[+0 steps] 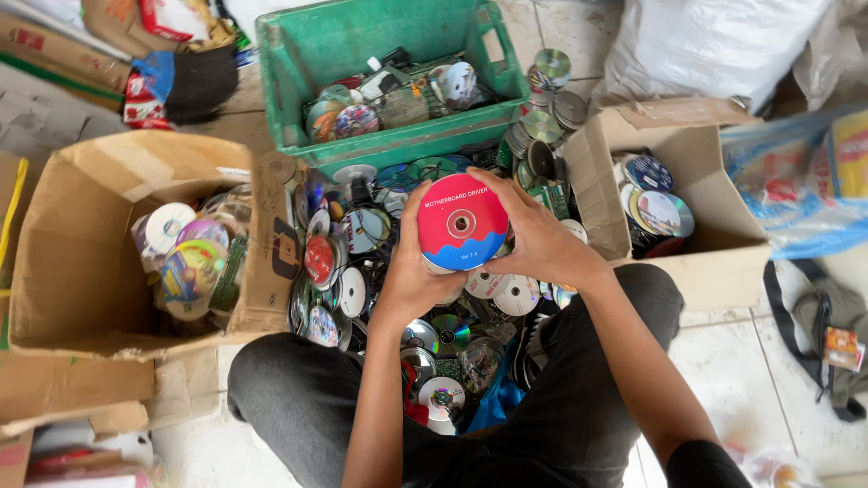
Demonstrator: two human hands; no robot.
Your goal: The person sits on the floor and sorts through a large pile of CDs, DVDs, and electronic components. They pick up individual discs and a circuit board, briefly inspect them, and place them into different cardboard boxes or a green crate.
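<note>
- Both hands, left hand (411, 271) and right hand (533, 239), clamp a stack of discs (462, 222) by its edges, red-and-blue disc face up, likely for a look
- Stack hovers over the floor's disc pile (362, 262), between 2 cardboard boxes, near the green crate (298, 99)

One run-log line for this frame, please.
left hand: holds disc stack | right hand: steadies same stack | top disc: red-blue | around: green crate, cardboard boxes, loose discs
</note>
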